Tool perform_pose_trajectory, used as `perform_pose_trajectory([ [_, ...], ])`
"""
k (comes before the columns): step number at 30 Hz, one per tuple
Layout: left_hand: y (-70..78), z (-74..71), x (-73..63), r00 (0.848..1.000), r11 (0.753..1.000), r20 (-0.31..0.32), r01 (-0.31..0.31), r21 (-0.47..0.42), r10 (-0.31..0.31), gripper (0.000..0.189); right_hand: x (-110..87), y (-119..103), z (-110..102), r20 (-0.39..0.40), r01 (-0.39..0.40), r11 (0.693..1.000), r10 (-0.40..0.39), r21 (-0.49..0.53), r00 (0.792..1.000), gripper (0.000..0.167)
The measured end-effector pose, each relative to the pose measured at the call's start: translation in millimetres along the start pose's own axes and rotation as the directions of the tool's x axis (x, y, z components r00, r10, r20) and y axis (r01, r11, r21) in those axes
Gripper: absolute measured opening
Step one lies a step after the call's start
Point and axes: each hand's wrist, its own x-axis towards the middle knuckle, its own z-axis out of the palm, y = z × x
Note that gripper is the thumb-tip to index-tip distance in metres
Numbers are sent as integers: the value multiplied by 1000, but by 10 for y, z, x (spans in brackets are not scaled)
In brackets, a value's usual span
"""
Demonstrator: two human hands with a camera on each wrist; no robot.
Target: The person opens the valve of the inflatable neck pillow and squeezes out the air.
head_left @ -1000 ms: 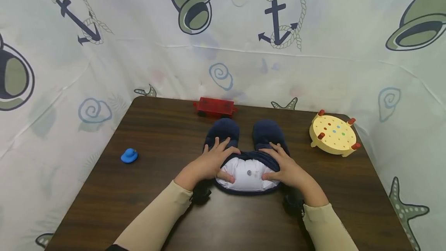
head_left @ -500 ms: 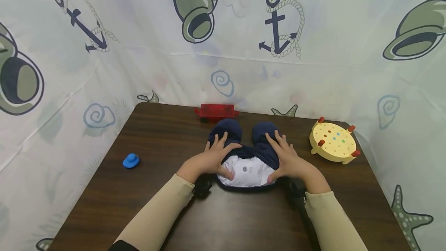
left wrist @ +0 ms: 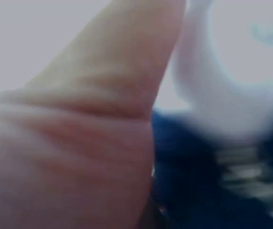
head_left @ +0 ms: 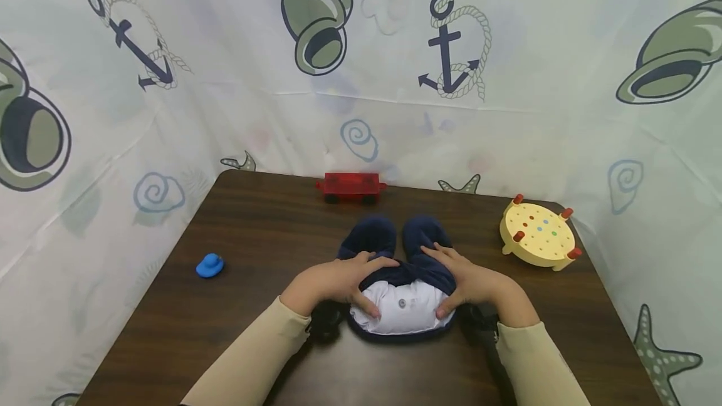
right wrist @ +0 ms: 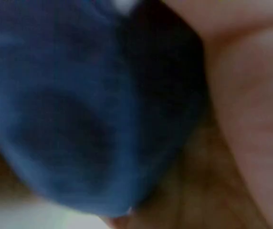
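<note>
A soft navy padded thing with two rounded lobes (head_left: 369, 237) and a white panel (head_left: 402, 312) bearing a small round button lies on the dark wooden table (head_left: 254, 230). My left hand (head_left: 344, 281) grips its left side, thumb on the white panel, fingers over the navy cloth. From the other side my right hand (head_left: 474, 281) holds it the same way, thumb at the panel's right edge. In the right wrist view the navy cloth (right wrist: 69, 119) fills much of the picture, blurred. The left wrist view shows mostly the left hand (left wrist: 79, 143) close up.
A red toy wagon (head_left: 351, 187) stands at the table's back edge, beyond the lobes. At the back right is a yellow round toy (head_left: 538, 234) with red-tipped pegs and coloured dots. A small blue toy (head_left: 210, 265) sits at the left.
Half a second ago my fingers stood more raised and spread; they lie lower round the navy thing now. It has come nearer to me, its lobes closer together. The other toys stay put.
</note>
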Motion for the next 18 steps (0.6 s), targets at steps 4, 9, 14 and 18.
perform_pose_trajectory([
  [4, 28, -17, -5, 989, 998, -139, -49, 45, 55, 91, -74, -87, -27, -89, 24, 999, -28, -45, 996, 139],
  [9, -95, 121, 122, 981, 997, -187, -67, -37, 59, 106, 138, -66, 23, -174, 56, 993, -74, -107, 982, 151],
  [14, -159, 87, 149, 972, 977, -233, -72, -198, 24, 147, 308, 41, 208, -91, -20, 991, 9, -129, 996, 156],
  [18, -152, -5, 109, 968, 995, -240, 54, -85, -73, 146, 319, 63, 248, -90, -31, 988, 17, -153, 996, 155],
])
